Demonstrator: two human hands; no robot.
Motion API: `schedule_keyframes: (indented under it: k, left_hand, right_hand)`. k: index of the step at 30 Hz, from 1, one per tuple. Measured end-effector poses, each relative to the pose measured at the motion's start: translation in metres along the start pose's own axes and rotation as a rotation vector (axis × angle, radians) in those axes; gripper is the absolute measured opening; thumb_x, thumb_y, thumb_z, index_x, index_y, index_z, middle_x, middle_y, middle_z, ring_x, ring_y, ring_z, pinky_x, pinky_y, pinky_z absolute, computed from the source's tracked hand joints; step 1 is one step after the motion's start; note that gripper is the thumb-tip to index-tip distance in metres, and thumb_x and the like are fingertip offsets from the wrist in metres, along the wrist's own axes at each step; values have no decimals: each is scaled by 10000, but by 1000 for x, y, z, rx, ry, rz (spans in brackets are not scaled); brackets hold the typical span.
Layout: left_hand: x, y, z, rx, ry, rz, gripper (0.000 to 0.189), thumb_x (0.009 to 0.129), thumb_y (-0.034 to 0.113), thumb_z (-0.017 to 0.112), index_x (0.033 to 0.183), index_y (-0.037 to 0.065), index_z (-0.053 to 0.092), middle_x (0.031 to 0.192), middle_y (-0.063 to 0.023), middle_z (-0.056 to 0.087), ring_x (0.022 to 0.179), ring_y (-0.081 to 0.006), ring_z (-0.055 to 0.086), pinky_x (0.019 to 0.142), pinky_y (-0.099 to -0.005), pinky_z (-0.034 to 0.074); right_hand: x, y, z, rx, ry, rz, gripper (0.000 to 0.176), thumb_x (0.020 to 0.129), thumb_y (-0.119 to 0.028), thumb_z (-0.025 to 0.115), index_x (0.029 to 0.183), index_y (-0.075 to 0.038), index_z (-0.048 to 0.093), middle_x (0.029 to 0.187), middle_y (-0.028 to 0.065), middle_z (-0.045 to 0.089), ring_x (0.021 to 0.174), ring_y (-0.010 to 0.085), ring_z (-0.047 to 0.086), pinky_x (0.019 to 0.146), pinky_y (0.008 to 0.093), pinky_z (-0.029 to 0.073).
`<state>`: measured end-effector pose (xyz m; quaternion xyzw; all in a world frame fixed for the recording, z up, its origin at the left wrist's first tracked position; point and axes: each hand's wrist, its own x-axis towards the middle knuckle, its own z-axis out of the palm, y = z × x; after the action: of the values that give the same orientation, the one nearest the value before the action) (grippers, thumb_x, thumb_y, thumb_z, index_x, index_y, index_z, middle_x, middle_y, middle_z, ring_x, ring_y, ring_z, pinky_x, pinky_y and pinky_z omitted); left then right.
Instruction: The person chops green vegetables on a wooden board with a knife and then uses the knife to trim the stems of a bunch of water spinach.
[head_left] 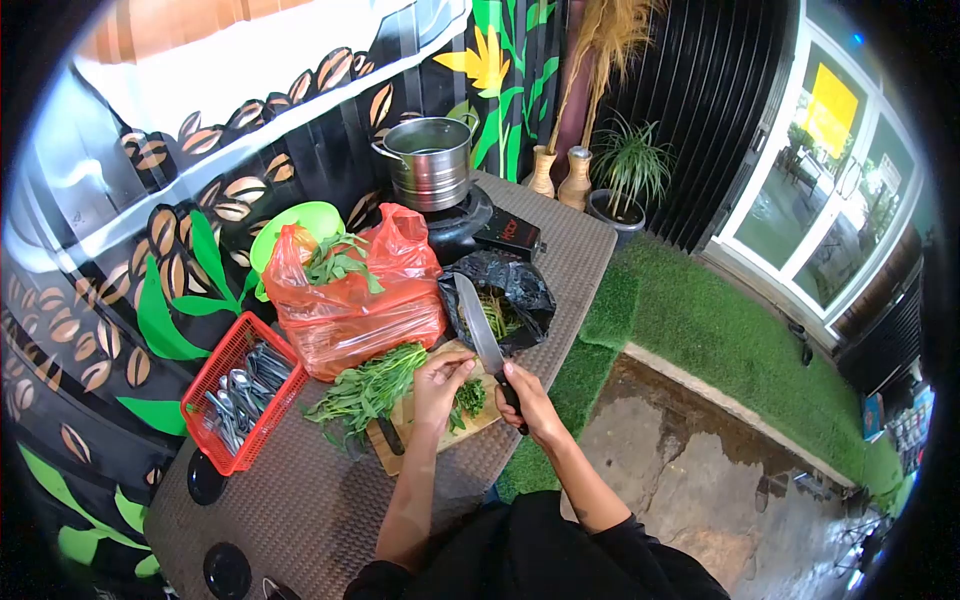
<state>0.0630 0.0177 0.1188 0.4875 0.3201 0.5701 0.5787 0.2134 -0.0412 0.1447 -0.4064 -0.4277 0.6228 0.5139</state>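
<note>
My right hand [533, 402] grips the black handle of a kitchen knife [480, 325], its broad blade raised and pointing away from me. Close by the lower blade is my left hand [442, 385], its fingers curled in a pinch; whatever they hold, if anything, is too small to make out. Under both hands lies a wooden chopping board [482, 425] with a dark handle slot. Chopped greens [468, 400] sit on it, partly hidden by my hands. A heap of long leafy greens [370, 397] spreads over its left side. Beyond the blade, an open black plastic bag [530, 290] contains stems.
A red plastic bag [350, 325] stands behind the greens, before a lime-green bowl [290, 228]. At left is a red basket [236, 462] of cutlery. A steel pot [430, 165] rests on a stove [512, 236] at the back. The table's right edge [590, 290] is near.
</note>
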Motion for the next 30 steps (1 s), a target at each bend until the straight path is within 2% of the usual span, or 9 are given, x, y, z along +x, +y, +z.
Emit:
schedule_keyframes:
  k: [1, 9, 11, 19, 30]
  left_hand:
    - [-1, 2, 1, 11, -4, 7, 142, 824, 35, 649, 953, -22, 636, 860, -35, 625, 709, -62, 519, 607, -199, 392]
    - [3, 2, 6, 48, -55, 37, 124, 813, -17, 639, 936, -20, 633, 883, -25, 623, 739, -63, 529, 629, -191, 404]
    - [6, -1, 6, 50, -45, 5, 124, 794, -8, 665, 911, -40, 644, 910, -68, 634, 833, -115, 589, 768, -231, 468]
    - [11, -2, 8, 32, -50, -27, 113, 798, -8, 659, 904, -44, 637, 866, -44, 615, 784, -93, 568, 699, -210, 454]
    - [13, 8, -4, 122, -138, -1, 133, 795, 1, 665, 924, -26, 649, 863, -32, 624, 792, -82, 557, 725, -223, 447]
  right_hand:
    - [0, 0, -1, 49, 0, 16, 342, 984, -376, 353, 1069, -69, 477, 528, -31, 353, 397, 59, 297, 364, 215, 235]
    - [-1, 3, -9, 7, 14, -6, 355, 977, -391, 372, 999, -61, 501, 515, -27, 361, 388, 55, 293, 360, 215, 234]
    - [-1, 3, -12, -6, 34, -11, 356, 976, -390, 376, 989, -59, 508, 516, -26, 366, 390, 55, 297, 361, 215, 236]
    - [-3, -4, -14, -51, 30, -11, 364, 974, -385, 388, 860, -56, 494, 519, -17, 386, 396, 56, 311, 367, 216, 239]
    - [2, 6, -21, -101, -50, -40, 365, 971, -379, 399, 887, -46, 522, 512, -5, 436, 386, 58, 343, 366, 217, 262]
